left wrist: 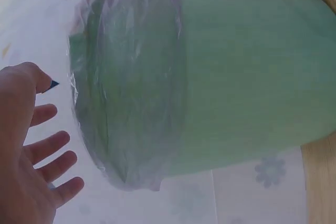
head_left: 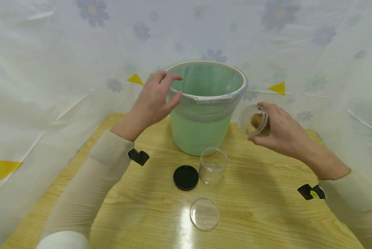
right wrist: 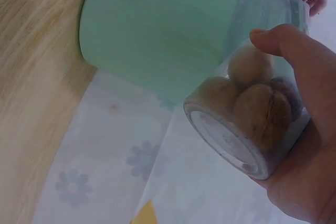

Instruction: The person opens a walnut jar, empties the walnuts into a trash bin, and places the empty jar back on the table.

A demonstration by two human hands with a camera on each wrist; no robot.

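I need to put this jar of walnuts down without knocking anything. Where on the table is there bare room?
Bare wood lies right of the empty jar, below the right hand, and at the near left between the left sleeve and the black lid. It is crowded in the middle: bin, empty jar, black lid and clear lid sit close together.

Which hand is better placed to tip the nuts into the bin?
Right. The right hand already grips the jar of nuts, tilted beside the green bin. The left hand only rests at the bin's rim.
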